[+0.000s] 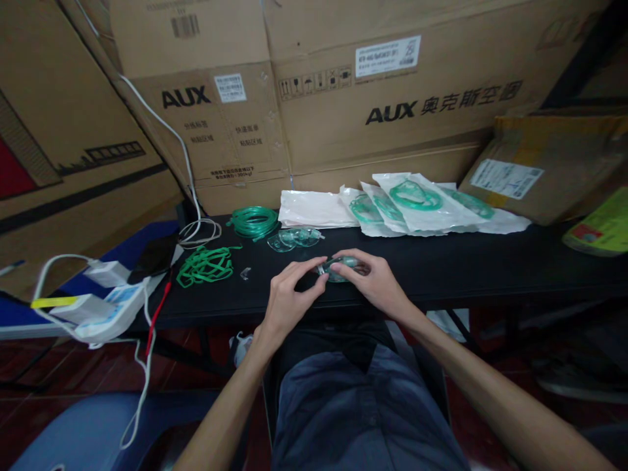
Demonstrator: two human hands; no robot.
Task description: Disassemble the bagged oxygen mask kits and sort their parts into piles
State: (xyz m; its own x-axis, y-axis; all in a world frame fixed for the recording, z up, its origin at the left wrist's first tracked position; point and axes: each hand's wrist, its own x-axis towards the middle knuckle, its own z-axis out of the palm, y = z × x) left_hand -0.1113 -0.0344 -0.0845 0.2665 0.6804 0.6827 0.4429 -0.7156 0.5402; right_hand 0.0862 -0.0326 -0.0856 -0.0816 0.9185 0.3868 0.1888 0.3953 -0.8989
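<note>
Over the front of the black table, my right hand (377, 281) is closed round a clear greenish face mask (349, 261), like an oxygen mask. My left hand (289, 291) pinches a small clear plastic piece (321, 269) between thumb and fingertips, right at the mask's left end. Whether that piece is joined to the mask, I cannot tell. Just beyond my hands lie more clear masks (296, 239), stacked together. Behind them sits a coil of green tubing (254, 222). Left of my hands are a heap of green elastic straps (206, 267) and a small clear plastic part (245, 273).
White packets (412, 203) with green tubing inside overlap along the back, beside flat white packets (314, 209). Large cardboard boxes (318, 150) stand behind the black table (490, 268). A power strip (118, 311) with white cables lies at left; a smaller carton (544, 170) at right.
</note>
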